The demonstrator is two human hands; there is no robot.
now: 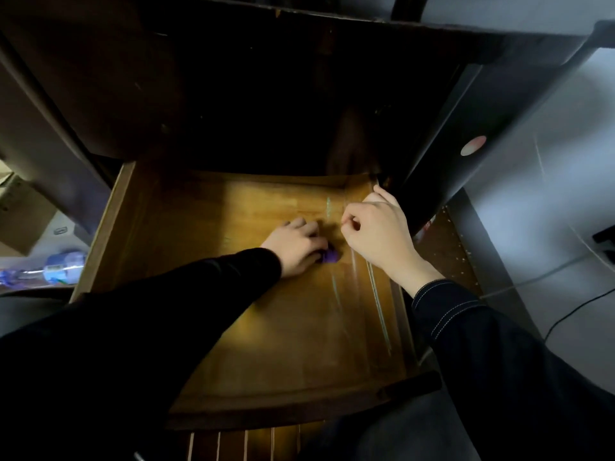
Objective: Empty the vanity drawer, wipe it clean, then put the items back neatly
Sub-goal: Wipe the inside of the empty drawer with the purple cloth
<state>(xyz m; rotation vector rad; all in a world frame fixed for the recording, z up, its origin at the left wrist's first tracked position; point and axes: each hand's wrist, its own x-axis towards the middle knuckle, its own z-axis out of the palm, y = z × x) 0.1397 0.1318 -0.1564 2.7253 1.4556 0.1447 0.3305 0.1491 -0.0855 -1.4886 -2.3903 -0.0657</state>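
Observation:
The wooden vanity drawer [206, 234] is pulled out below me, and its brown floor shows bare. My left hand [296, 247] lies on the drawer floor near the middle, fingers curled round a small purple cloth [331, 256] that peeks out under the fingertips. My right hand [379, 234] hovers at the drawer's right side wall, fingers loosely curled, the index finger stretched toward the back right corner. Whether it holds anything I cannot tell. Both arms wear dark sleeves.
The dark vanity body [266, 94] overhangs the drawer's back. A plastic bottle [56, 266] lies on the floor to the left, beside a cardboard box [20, 214]. Cables [545, 274] run over the pale floor at right. Slatted wood [246, 444] shows under the drawer front.

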